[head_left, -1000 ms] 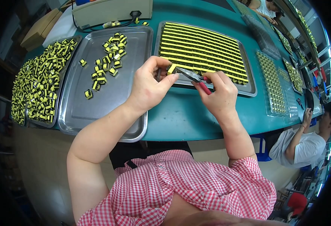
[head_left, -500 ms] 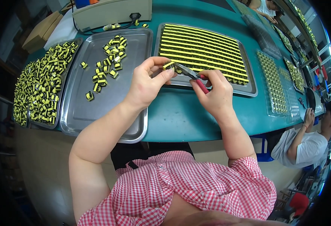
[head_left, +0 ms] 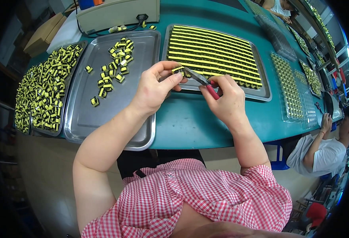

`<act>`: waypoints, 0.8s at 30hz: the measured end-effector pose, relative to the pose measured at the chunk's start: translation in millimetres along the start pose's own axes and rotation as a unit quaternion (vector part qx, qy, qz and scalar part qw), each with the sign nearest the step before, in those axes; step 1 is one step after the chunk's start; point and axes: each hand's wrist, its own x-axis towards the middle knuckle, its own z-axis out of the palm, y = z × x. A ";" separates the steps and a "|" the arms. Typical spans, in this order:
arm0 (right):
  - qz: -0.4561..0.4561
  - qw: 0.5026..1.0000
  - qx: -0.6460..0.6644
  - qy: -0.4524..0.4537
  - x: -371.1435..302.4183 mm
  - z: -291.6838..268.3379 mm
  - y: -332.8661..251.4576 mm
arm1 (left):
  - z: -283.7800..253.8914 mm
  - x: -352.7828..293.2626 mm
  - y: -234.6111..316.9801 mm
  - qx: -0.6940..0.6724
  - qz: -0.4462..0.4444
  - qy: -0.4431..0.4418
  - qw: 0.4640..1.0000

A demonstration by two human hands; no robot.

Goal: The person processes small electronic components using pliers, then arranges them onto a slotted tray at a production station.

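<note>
My left hand (head_left: 150, 89) pinches a small yellow-and-black transformer (head_left: 177, 70) between thumb and fingers, over the near edge of a metal tray (head_left: 258, 94). Thin wires or pins seem to stand up from the part. In my right hand (head_left: 229, 99) is a pair of pliers (head_left: 198, 77) with red handles and slim metal jaws. The jaw tips reach left to the transformer; whether they grip a wire is too small to tell. Behind both hands, that tray carries long rows of transformers (head_left: 214, 51) with yellow tops.
To the left, a metal tray (head_left: 99, 125) holds scattered transformers (head_left: 113, 67), and a heaped pile (head_left: 43, 89) lies beyond it. A beige machine (head_left: 119, 16) with a black cord stands behind. Clear plastic trays (head_left: 287, 91) lie at right. A person in white (head_left: 319, 154) sits at right.
The pliers and my right hand have shifted very slightly, with the jaws still at the transformer. My left hand keeps its pinch in nearly the same place.
</note>
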 end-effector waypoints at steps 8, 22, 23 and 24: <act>-0.016 1.000 0.010 0.022 0.9 -2.1 -3.8 | 1.7 -0.7 1.5 0.061 0.029 0.035 0.997; -0.026 1.000 -0.001 0.014 -0.1 -0.9 -3.0 | 2.0 -2.5 0.5 0.166 0.112 0.049 0.979; -0.033 0.999 -0.010 0.021 0.1 -0.8 -2.2 | 1.4 -3.0 0.6 0.192 0.115 0.049 0.974; -0.040 0.999 -0.019 0.027 0.2 -0.9 -1.4 | 1.6 -2.6 -0.4 0.191 0.114 0.049 0.974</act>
